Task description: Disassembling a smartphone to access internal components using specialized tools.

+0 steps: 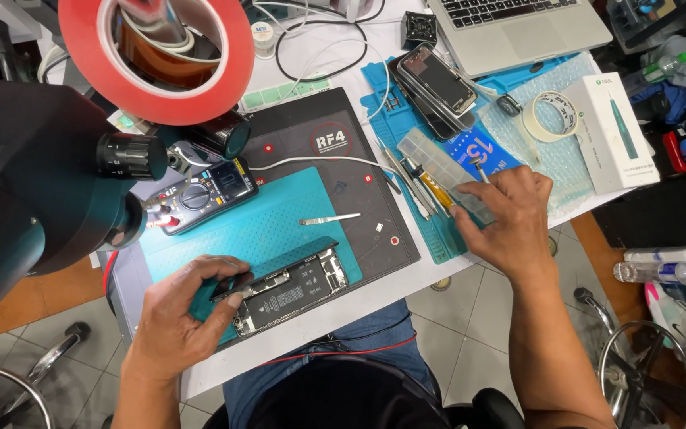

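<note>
On the teal mat, left hand [180, 306] fingers gripping opened phone [291, 290], right hand [510, 214] fingers closed on tool [479, 168]

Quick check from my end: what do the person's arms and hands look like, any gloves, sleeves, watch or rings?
Both are bare. The left hand and right hand wear no gloves, and no sleeves cover either forearm as far as the picture shows. No watch, wristband or ring is visible on the sides in view.

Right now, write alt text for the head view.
A person's left hand holds an opened smartphone on a teal work mat, while the right hand holds a thin tool over a clear parts box. A multimeter, tweezers and a laptop surround them.
</note>
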